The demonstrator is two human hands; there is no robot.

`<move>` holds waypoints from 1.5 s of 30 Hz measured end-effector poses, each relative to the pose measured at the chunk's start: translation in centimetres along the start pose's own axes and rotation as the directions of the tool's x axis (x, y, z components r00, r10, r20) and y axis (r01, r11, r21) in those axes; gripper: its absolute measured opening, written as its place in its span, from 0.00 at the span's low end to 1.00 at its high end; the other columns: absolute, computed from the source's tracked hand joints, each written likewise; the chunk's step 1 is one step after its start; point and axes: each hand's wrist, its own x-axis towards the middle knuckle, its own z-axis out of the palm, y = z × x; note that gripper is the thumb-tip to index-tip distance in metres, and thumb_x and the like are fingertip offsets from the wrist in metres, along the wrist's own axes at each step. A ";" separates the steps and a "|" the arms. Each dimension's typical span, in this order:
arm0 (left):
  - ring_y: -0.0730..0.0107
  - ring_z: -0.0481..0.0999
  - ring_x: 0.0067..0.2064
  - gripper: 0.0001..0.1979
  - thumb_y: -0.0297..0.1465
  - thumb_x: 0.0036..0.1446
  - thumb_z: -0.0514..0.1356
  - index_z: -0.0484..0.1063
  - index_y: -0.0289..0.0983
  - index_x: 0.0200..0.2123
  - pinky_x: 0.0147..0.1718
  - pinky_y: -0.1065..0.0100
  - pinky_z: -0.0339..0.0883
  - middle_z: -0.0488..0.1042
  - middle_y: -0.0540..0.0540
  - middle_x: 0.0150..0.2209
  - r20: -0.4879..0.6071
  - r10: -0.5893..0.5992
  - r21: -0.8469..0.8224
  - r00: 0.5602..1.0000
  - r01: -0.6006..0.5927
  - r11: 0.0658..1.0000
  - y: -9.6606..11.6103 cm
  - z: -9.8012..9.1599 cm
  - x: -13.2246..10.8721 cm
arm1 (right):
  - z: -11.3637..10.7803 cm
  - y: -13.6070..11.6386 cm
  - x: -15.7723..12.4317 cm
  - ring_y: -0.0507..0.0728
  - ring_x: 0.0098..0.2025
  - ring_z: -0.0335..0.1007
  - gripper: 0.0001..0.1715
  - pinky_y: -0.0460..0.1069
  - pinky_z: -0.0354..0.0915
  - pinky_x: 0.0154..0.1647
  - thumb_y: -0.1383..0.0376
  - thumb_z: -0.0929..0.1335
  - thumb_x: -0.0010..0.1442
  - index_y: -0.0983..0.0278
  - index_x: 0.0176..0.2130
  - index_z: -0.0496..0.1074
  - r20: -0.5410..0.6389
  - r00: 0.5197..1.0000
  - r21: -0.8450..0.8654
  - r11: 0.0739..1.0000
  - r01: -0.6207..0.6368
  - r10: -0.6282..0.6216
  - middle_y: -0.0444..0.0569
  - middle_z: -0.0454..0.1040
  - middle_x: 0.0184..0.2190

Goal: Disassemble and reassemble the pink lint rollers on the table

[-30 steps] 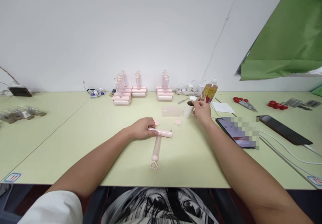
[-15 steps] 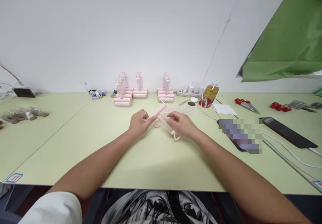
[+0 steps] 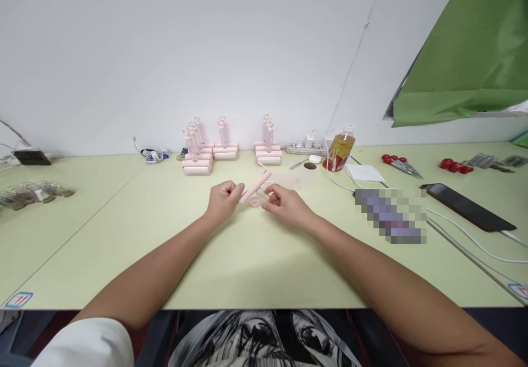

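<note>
- Upper left to upper centre, at the back of the bench (image 3: 107, 218), several pink rollers (image 3: 197, 166) are standing with handles up, looking finished.
- In the centre, the left hand (image 3: 224, 202) is gripping the lower end of a pink bar (image 3: 254, 187), which is slanting up rightward above a pink disc (image 3: 254, 202).
- Just right, the right hand (image 3: 286, 204) is closing its fingers around a clear handle (image 3: 263, 192) (whether it is joined to the bar, I cannot tell).
- Behind that hand, a translucent cover (image 3: 284, 180) and, farther right, a white roll (image 3: 307, 179) are remaining separate, apparently unfitted.
- Unlike half a second ago, the handle's heart-shaped end is no longer showing.
</note>
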 end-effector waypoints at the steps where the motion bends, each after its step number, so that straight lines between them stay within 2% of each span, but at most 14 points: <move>1: 0.77 0.61 0.22 0.20 0.40 0.54 0.59 0.61 0.36 0.16 0.24 0.72 0.56 0.62 0.53 0.16 0.047 -0.005 -0.048 0.999 0.008 0.999 0.1 -0.2 0.0 | -0.2 0.1 0.1 0.52 0.29 0.66 0.14 0.47 0.58 0.29 0.58 0.67 0.57 0.61 0.43 0.68 0.006 1.000 -0.004 1.000 0.023 -0.023 0.42 0.71 0.28; 3: 0.76 0.63 0.22 0.16 0.41 0.52 0.62 0.66 0.36 0.20 0.24 0.72 0.58 0.66 0.53 0.19 0.196 -0.032 -0.167 0.980 0.066 0.984 0.3 -0.5 0.1 | -0.8 0.4 0.3 0.53 0.31 0.67 0.12 0.48 0.60 0.32 0.63 0.66 0.58 0.63 0.43 0.69 0.017 0.997 -0.007 0.997 0.073 -0.073 0.43 0.72 0.29; 4: 0.76 0.66 0.24 0.14 0.40 0.50 0.63 0.69 0.35 0.25 0.25 0.72 0.60 0.69 0.51 0.22 0.289 -0.038 -0.226 0.957 0.107 0.968 0.4 -0.7 0.2 | -1.0 0.5 0.4 0.53 0.32 0.68 0.12 0.48 0.61 0.34 0.64 0.66 0.58 0.63 0.44 0.70 0.025 0.994 -0.004 0.995 0.104 -0.104 0.45 0.73 0.30; 7: 0.72 0.71 0.31 0.17 0.39 0.49 0.66 0.74 0.35 0.39 0.32 0.70 0.64 0.75 0.46 0.34 0.527 0.008 -0.351 0.850 0.208 0.913 0.5 -1.1 0.3 | -1.4 0.8 0.5 0.56 0.40 0.70 0.13 0.50 0.63 0.42 0.67 0.66 0.58 0.64 0.44 0.71 0.087 0.972 0.024 0.976 0.215 -0.216 0.49 0.75 0.38; 9: 0.71 0.71 0.33 0.18 0.38 0.50 0.66 0.75 0.33 0.42 0.34 0.69 0.64 0.75 0.45 0.35 0.596 0.046 -0.377 0.802 0.229 0.897 0.4 -1.2 0.3 | -1.4 0.8 0.4 0.57 0.43 0.71 0.14 0.52 0.64 0.45 0.68 0.66 0.58 0.63 0.45 0.71 0.128 0.955 0.045 0.964 0.263 -0.267 0.51 0.75 0.42; 16: 0.72 0.70 0.29 0.15 0.37 0.48 0.68 0.79 0.31 0.36 0.30 0.70 0.63 0.74 0.48 0.28 0.609 -0.008 -0.377 0.793 0.298 0.877 -0.2 -1.2 0.0 | -1.3 0.6 0.2 0.58 0.44 0.70 0.16 0.53 0.64 0.47 0.69 0.66 0.58 0.62 0.47 0.73 0.176 0.940 0.081 0.956 0.281 -0.291 0.51 0.75 0.43; 28: 0.71 0.74 0.26 0.15 0.36 0.42 0.71 0.78 0.31 0.31 0.30 0.68 0.70 0.77 0.46 0.25 0.676 -0.055 -0.374 0.735 0.407 0.833 0.6 -1.7 0.3 | -1.4 0.4 0.0 0.58 0.47 0.71 0.19 0.54 0.64 0.50 0.70 0.66 0.58 0.64 0.49 0.72 0.247 0.923 0.171 0.951 0.259 -0.295 0.53 0.75 0.47; 45: 0.75 0.72 0.25 0.17 0.37 0.39 0.73 0.76 0.30 0.28 0.27 0.71 0.68 0.75 0.47 0.24 0.645 -0.030 -0.397 0.763 0.369 0.840 1.0 -1.4 0.3 | -1.5 0.8 0.2 0.58 0.45 0.71 0.17 0.53 0.66 0.48 0.68 0.67 0.57 0.64 0.48 0.73 0.257 0.920 0.238 0.942 0.236 -0.295 0.51 0.75 0.44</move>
